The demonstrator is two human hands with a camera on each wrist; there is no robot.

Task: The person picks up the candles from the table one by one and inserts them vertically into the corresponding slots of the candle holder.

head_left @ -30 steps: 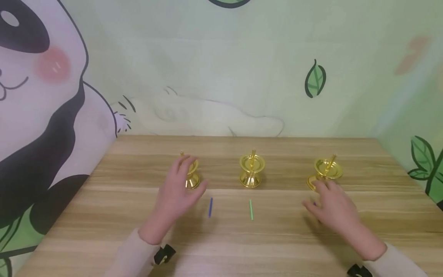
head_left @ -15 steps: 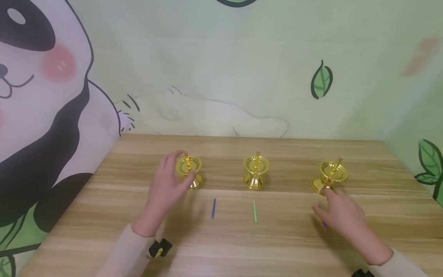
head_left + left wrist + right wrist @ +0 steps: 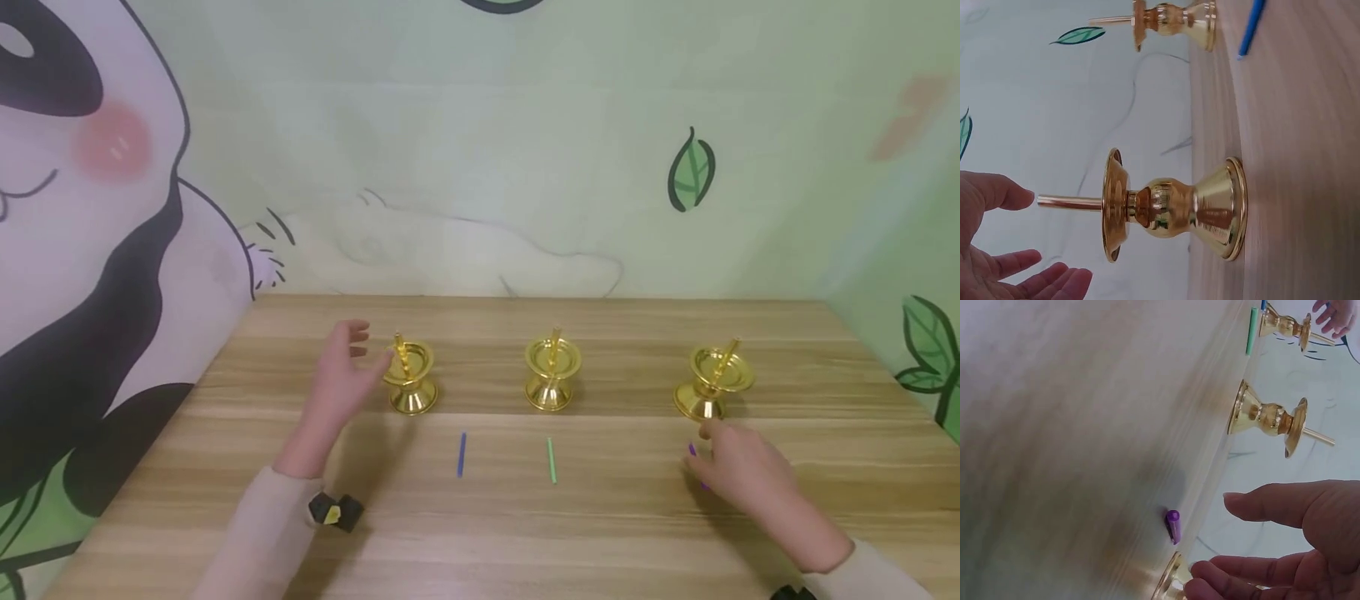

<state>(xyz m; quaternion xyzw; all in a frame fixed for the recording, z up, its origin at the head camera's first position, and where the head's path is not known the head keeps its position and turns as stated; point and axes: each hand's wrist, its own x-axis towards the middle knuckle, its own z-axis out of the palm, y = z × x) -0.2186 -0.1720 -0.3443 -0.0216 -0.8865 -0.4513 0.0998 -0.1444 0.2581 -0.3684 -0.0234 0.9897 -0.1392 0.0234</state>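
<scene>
Right fingers (image 3: pixel 714 430) partly hiding purple stick (image 3: pixel 692 450), black wrist device (image 3: pixel 792 594) cut off

Left holder (image 3: pixel 413 397), middle holder (image 3: pixel 549 393), right holder (image 3: pixel 698 404) toward back edge of desk (image 3: pixel 487 533): gold-tone metal look, smooth, glossy, strong reflections. Blue stick (image 3: pixel 461 455), green stick (image 3: pixel 552 461): smooth, plastic-looking. Purple stick (image 3: pixel 1174 527) toward right edge: smooth, shiny. Desk: wood grain, smooth, low sheen. Wall (image 3: pixel 480 150): matt. Left sleeve (image 3: pixel 261 529): matt cloth.

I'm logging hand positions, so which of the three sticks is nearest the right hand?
The purple stick, partly hidden by the right hand in the head view. The green stick and blue stick lie fully visible, farther left.
</scene>
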